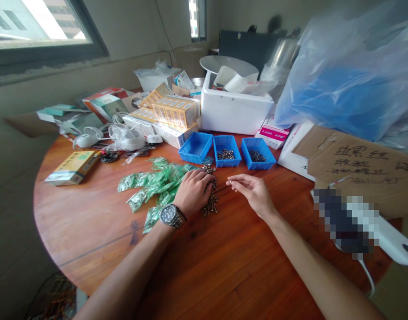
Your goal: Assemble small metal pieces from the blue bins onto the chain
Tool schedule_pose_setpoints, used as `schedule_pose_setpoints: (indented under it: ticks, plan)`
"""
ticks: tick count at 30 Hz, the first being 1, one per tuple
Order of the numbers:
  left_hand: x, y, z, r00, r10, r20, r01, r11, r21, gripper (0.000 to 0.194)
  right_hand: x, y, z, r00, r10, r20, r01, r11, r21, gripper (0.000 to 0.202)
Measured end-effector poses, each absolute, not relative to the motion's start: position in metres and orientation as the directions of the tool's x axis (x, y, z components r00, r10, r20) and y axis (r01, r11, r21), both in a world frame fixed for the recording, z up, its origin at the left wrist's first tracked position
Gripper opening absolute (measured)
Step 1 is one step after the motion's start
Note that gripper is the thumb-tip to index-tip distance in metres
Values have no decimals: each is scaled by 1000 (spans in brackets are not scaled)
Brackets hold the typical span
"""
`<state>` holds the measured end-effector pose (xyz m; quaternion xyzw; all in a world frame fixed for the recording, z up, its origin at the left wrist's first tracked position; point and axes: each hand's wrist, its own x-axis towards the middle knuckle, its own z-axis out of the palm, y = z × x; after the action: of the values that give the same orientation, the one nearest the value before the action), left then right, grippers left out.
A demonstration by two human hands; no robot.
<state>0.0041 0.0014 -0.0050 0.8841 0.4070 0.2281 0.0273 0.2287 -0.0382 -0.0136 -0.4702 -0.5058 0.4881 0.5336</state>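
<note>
My left hand (194, 190), with a watch (170, 216) on the wrist, rests palm down with bent fingers at the edge of a loose pile of small metal parts (211, 205); what lies under its fingers is hidden. To its right, my right hand (252, 192) pinches a small metal part (231, 181) between thumb and forefinger. Green plastic packets (157, 178) lie heaped left of my left hand. Behind the hands stand three blue bins: the left bin (195, 148) looks empty, the middle bin (227, 151) and the right bin (258, 153) hold small metal parts.
A yellow box (71, 168) lies at the left of the wooden table (100, 222). White and orange boxes (175, 111), white cables and a white foam box (235, 111) stand behind the bins. On the right are a cardboard flap (360, 164) and a white device (386, 235).
</note>
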Motion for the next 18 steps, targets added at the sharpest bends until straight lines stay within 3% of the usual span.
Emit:
schedule_pose_setpoints:
  ticks: [4,7,18]
  plan:
    - [4,2,-5,561,734,382,708,-665,238,25,231,-37,-14,58,997,-49,-286,-30,-958,35]
    - [4,1,-5,563,734,379,708,-665,238,24,232,-37,-13,72,995,-64,-341,-35,-939,35]
    - [4,2,-5,560,730,391,703,-668,242,24,235,-37,-20,68,995,75,-108,83,-991,28]
